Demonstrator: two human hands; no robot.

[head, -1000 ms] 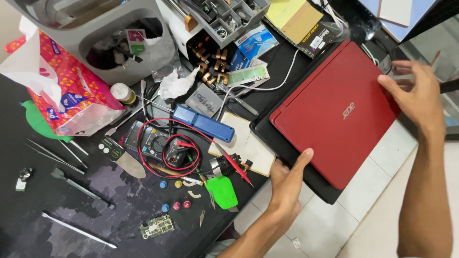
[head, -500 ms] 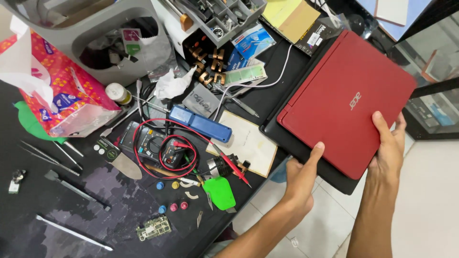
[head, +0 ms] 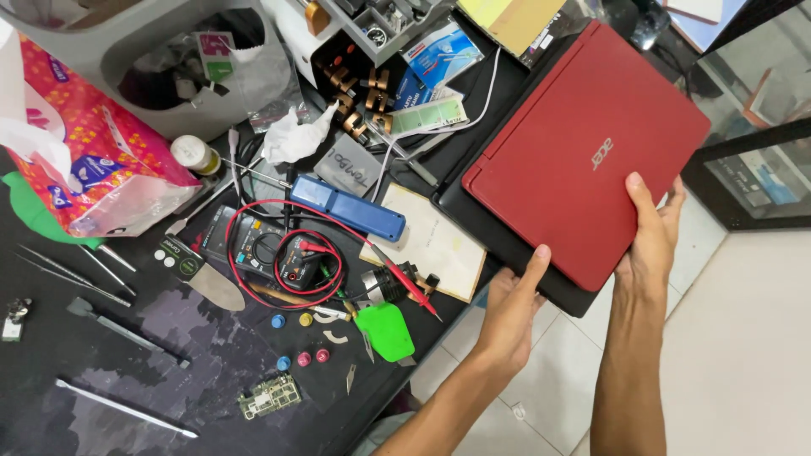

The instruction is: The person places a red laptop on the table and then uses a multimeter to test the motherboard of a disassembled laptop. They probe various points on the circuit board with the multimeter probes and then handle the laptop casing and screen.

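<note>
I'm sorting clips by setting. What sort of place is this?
Probably an electronics repair bench. A multimeter with red leads, a bare circuit board and tweezers lie on the dark table, and both hands, left and right, hold a red laptop.

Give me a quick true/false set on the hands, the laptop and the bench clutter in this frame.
1. Both hands grip the red laptop at its near edge. True: the left hand and the right hand both hold it.
2. The laptop lid is open. False: it is closed, red lid facing up.
3. The laptop lies wholly on the black table. False: its near part hangs past the table edge, over the tiled floor.
4. A multimeter with red leads lies left of the laptop. True.
5. The blue tool is held in the right hand. False: it lies on the table, untouched.
</note>
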